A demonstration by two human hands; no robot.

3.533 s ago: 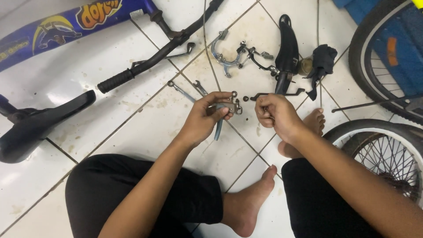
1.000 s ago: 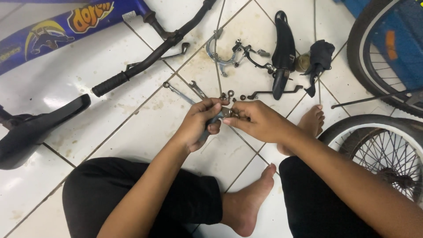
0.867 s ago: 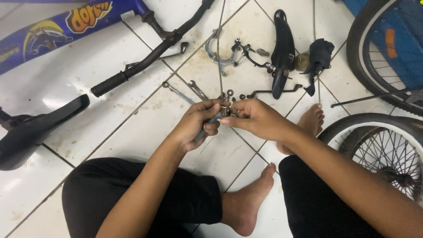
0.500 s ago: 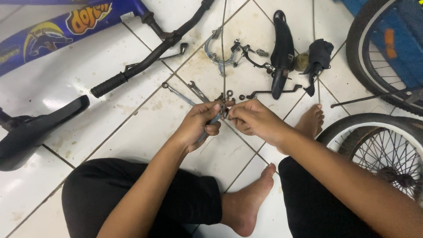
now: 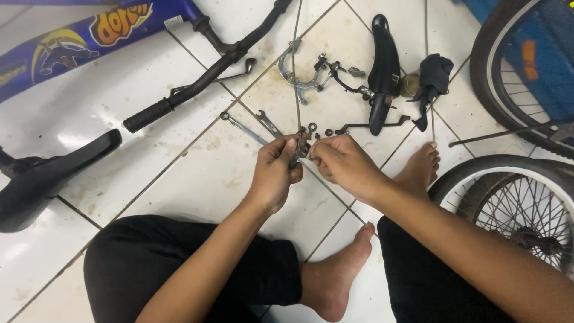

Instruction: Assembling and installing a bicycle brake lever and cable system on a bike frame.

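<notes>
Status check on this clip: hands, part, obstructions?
Left hand shut on small metal part. Right hand pinching its other end. Loose washers and wrenches on tile just beyond; nothing blocking.

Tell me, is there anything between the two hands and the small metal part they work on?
Nothing visible is in the way. The left hand already grips the small metal part, and the right hand touches it from the other side. The wrenches and loose nuts lie on the tile beyond the hands.
</notes>
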